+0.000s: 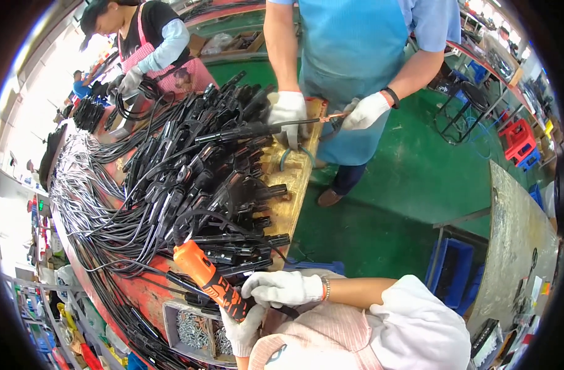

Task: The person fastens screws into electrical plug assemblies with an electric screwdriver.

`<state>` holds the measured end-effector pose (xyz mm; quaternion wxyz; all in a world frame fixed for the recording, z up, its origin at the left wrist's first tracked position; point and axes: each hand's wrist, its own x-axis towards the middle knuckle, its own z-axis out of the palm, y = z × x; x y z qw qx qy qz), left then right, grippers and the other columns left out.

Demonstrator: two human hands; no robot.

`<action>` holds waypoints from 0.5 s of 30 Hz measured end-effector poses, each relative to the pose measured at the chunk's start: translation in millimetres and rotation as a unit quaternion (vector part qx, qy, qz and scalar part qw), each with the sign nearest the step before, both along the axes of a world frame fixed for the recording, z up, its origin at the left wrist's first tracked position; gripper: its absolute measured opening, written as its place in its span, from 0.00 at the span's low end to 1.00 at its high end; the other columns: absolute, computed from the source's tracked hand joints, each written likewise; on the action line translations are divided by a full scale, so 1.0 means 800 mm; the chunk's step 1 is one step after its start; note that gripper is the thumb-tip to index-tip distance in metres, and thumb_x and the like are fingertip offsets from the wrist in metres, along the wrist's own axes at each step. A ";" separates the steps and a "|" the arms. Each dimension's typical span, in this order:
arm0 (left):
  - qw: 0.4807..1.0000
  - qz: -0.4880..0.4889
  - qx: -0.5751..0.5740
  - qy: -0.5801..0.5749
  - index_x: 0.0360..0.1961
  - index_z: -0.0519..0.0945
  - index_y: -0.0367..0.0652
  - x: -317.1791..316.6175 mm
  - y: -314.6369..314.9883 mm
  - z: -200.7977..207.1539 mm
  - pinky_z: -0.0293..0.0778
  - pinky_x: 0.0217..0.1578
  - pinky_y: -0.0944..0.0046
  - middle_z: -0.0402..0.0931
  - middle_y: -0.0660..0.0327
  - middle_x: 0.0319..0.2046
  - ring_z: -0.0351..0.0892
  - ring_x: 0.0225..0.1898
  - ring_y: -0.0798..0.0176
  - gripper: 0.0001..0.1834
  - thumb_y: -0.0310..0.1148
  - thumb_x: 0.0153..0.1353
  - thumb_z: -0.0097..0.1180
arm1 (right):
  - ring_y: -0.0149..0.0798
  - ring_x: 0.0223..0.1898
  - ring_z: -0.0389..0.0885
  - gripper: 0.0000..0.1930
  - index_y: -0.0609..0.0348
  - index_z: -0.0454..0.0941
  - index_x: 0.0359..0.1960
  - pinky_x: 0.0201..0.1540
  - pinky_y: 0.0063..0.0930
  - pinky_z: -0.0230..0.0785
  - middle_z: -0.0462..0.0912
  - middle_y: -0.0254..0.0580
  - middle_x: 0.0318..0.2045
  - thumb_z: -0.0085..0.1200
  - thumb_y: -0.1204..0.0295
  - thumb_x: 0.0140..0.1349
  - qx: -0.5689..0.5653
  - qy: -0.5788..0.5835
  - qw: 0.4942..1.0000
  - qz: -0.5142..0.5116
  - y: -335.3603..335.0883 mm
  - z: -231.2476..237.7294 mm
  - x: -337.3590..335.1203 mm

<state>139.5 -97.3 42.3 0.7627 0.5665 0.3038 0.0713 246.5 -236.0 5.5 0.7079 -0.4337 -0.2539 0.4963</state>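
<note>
My left hand (244, 330), in a white glove, is wrapped round an orange and black corded power tool (211, 279). The cord end of the tool points up and away from me, and its other end is hidden by my hands. My gloved right hand (285, 288) is curled just right of the tool, fingers bent inward; what they hold is hidden. Black clamp-like handles with cables (189, 166) lie heaped on the red table (149, 290) beyond my hands. Some of these handles lie just past the tool, along a yellowish board (300, 179).
By my left hand sits a grey tray (171, 324) with screws in its compartments. Across the table, a co-worker in a blue apron (353, 68) holds a cable with bare copper. Another, in a pink apron (192, 80), handles black cable. Blue crates (452, 271) stand at right.
</note>
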 end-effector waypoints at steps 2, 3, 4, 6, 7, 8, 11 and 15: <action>0.997 -0.053 0.031 0.038 0.55 0.67 0.39 -0.001 0.008 -0.005 0.76 0.45 0.64 0.75 0.60 0.42 0.78 0.41 0.65 0.35 0.19 0.44 0.67 | 0.30 0.42 0.76 0.16 0.59 0.70 0.53 0.49 0.28 0.70 0.79 0.37 0.41 0.43 0.62 0.73 -0.006 -0.084 0.996 -0.033 0.002 0.020 0.001; 0.997 -0.057 0.031 0.037 0.55 0.67 0.39 0.000 0.007 -0.008 0.76 0.45 0.64 0.75 0.60 0.42 0.78 0.41 0.65 0.35 0.19 0.44 0.67 | 0.34 0.51 0.75 0.16 0.61 0.69 0.54 0.57 0.32 0.66 0.79 0.39 0.44 0.45 0.64 0.72 0.047 -0.122 0.989 -0.064 0.014 -0.008 -0.006; 0.996 -0.048 0.072 0.019 0.55 0.66 0.39 0.000 0.008 -0.012 0.76 0.45 0.64 0.76 0.59 0.43 0.78 0.42 0.65 0.35 0.19 0.44 0.68 | 0.34 0.51 0.75 0.16 0.61 0.69 0.54 0.57 0.32 0.66 0.79 0.39 0.44 0.45 0.64 0.72 0.046 -0.122 0.989 -0.066 0.016 -0.013 -0.008; 0.993 -0.039 0.115 0.000 0.56 0.66 0.39 -0.001 0.009 -0.016 0.76 0.45 0.64 0.76 0.59 0.44 0.78 0.43 0.65 0.36 0.19 0.44 0.69 | 0.34 0.52 0.74 0.16 0.61 0.68 0.55 0.58 0.33 0.65 0.78 0.40 0.46 0.45 0.64 0.72 0.044 -0.170 0.980 -0.088 0.019 -0.016 -0.011; 0.991 -0.041 0.131 0.001 0.56 0.66 0.39 -0.003 0.010 -0.017 0.76 0.46 0.64 0.76 0.59 0.45 0.78 0.43 0.64 0.37 0.19 0.44 0.70 | 0.34 0.52 0.74 0.16 0.61 0.68 0.55 0.58 0.33 0.65 0.78 0.40 0.46 0.45 0.64 0.72 0.045 -0.170 0.980 -0.088 0.020 -0.017 -0.012; 0.988 -0.042 0.147 0.001 0.57 0.65 0.39 -0.003 0.011 -0.017 0.76 0.46 0.64 0.76 0.58 0.46 0.78 0.44 0.64 0.38 0.19 0.44 0.71 | 0.34 0.52 0.74 0.17 0.61 0.67 0.56 0.58 0.33 0.65 0.77 0.41 0.47 0.45 0.63 0.72 0.039 -0.160 0.982 -0.094 0.022 -0.018 -0.013; 0.982 -0.069 0.173 0.035 0.59 0.64 0.39 0.003 0.012 -0.018 0.76 0.47 0.63 0.76 0.59 0.46 0.78 0.44 0.65 0.41 0.19 0.43 0.71 | 0.35 0.53 0.73 0.18 0.61 0.67 0.56 0.58 0.33 0.65 0.76 0.42 0.48 0.45 0.62 0.72 0.019 -0.139 0.984 -0.107 0.018 -0.016 -0.011; 0.975 -0.061 0.212 0.034 0.59 0.64 0.39 0.006 0.009 -0.021 0.76 0.47 0.64 0.75 0.59 0.46 0.78 0.45 0.65 0.41 0.20 0.42 0.72 | 0.37 0.53 0.74 0.20 0.61 0.66 0.57 0.58 0.33 0.65 0.76 0.43 0.48 0.45 0.60 0.72 -0.013 -0.140 0.984 -0.108 0.020 -0.020 -0.011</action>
